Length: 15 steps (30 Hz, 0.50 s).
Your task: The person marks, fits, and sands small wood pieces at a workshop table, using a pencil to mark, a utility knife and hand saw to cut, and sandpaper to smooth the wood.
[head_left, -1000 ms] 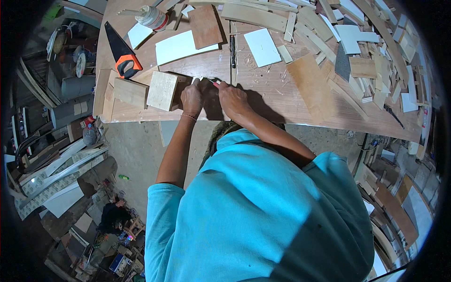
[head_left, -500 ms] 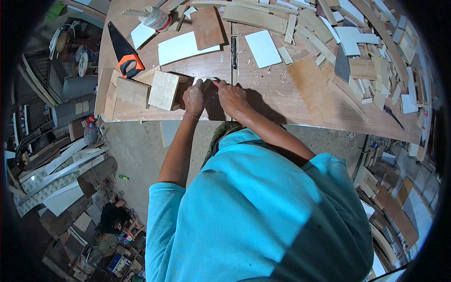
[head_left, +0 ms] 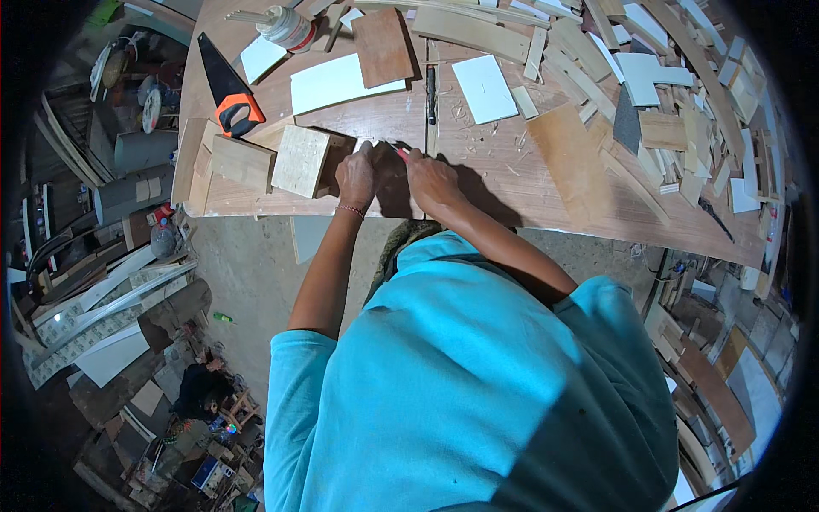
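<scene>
My left hand (head_left: 356, 181) rests near the front of the workbench, its fingers closed and pressed down on a small white piece (head_left: 381, 143) that is mostly covered. Close on its right, my right hand (head_left: 432, 181) grips a slim red tool (head_left: 402, 154); its tip points toward that piece, and its exact kind is hidden by the fingers. Just left of my left hand stands a pale wooden block-like box (head_left: 299, 162). Beside that leans a small wooden board (head_left: 242, 164).
A handsaw (head_left: 232, 96) with an orange-black handle lies at the left. Behind are a jar with brushes (head_left: 287, 31), a white panel (head_left: 345, 86), a brown board (head_left: 384, 49) and a dark pen-like tool (head_left: 431, 94). Wood offcuts (head_left: 589, 81) pile up at the right.
My right hand has shifted slightly to the right, away from my left hand, with the red tool still in it. My left hand stays in about the same place.
</scene>
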### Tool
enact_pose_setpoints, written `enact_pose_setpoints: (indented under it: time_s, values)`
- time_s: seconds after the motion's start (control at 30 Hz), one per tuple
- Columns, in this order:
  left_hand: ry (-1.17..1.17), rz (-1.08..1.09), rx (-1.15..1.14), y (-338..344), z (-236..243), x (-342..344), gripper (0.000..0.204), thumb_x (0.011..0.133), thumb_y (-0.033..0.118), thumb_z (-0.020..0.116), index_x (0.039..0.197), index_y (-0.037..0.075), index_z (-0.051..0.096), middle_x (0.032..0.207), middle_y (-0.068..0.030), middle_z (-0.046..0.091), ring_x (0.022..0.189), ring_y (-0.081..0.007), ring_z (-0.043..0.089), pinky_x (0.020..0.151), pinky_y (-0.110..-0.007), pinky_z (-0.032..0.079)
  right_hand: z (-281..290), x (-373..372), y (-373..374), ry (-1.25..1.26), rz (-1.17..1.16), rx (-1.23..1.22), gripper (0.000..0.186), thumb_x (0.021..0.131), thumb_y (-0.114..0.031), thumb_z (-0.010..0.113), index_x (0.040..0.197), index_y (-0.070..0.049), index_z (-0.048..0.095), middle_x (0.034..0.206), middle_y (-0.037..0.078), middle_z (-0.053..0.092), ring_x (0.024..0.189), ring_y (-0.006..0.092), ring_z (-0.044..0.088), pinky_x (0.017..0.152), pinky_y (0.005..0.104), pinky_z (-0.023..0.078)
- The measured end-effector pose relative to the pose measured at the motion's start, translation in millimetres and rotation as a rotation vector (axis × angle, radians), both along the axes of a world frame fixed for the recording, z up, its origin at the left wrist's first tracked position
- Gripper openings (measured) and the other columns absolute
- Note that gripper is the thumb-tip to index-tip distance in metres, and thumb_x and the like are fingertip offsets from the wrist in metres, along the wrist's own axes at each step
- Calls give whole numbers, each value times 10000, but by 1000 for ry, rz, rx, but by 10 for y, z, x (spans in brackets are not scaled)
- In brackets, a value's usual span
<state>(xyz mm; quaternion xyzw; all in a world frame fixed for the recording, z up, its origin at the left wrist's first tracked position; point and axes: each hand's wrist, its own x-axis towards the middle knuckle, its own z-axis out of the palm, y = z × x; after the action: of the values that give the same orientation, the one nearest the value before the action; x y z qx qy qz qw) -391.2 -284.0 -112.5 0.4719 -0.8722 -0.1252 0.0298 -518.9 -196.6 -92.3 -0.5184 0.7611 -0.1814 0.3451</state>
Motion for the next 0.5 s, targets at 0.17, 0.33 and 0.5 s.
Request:
enact_pose_setpoints:
  time_s: [0.17,0.33,0.5]
  values:
    - [68,3,12,58,88,-45,248,616,121,670,785,49,502,645,-194,576,654,-369,583,542,-430,453,-34,-25,-15,-6,8,-46,199,841,-117,334,866,46,446,709,253,581,697,388,595,596,475,468]
    - [-22,13,-80,46,-109,78,62,736,47,485,789,66,511,632,-193,575,612,-358,589,516,-429,459,33,19,20,-20,11,19,223,848,-133,324,887,45,453,753,271,581,732,393,593,631,486,461]
    - [111,-4,-61,143,35,-49,99,723,132,548,751,50,500,632,-182,580,605,-341,591,504,-422,450,-427,20,-48,73,38,-63,236,859,-146,340,837,25,501,726,224,602,665,365,609,577,448,485]
